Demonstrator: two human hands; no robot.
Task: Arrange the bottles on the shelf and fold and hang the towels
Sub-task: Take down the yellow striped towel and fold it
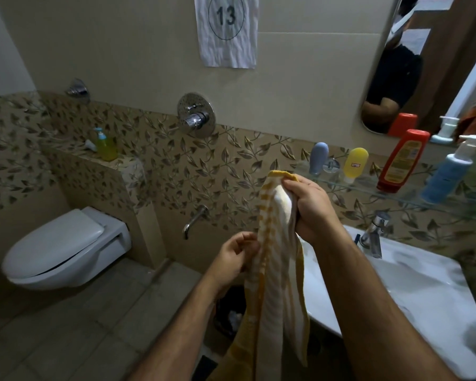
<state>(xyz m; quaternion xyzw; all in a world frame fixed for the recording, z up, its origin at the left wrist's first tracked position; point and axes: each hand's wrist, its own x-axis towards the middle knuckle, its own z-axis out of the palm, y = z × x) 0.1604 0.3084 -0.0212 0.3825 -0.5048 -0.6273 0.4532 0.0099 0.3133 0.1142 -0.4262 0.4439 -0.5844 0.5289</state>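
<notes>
A yellow and white striped towel (pixel 275 284) hangs in front of me. My right hand (pixel 311 207) grips its bunched top end high up. My left hand (pixel 237 257) pinches the towel's left edge lower down. On the glass shelf (pixel 349 188) to the right stand a grey-blue bottle (pixel 318 158), a yellow bottle (pixel 355 165), a red bottle (pixel 401 160) and a blue pump bottle (pixel 448 177).
A white sink (pixel 412 292) with a chrome tap (pixel 375 232) lies under my right arm. The toilet (pixel 63 248) hangs at the left. A yellow soap bottle (pixel 105 145) stands on the tiled ledge. A mirror (pixel 412 64) hangs above the shelf. A dark bin (pixel 228 314) sits on the floor.
</notes>
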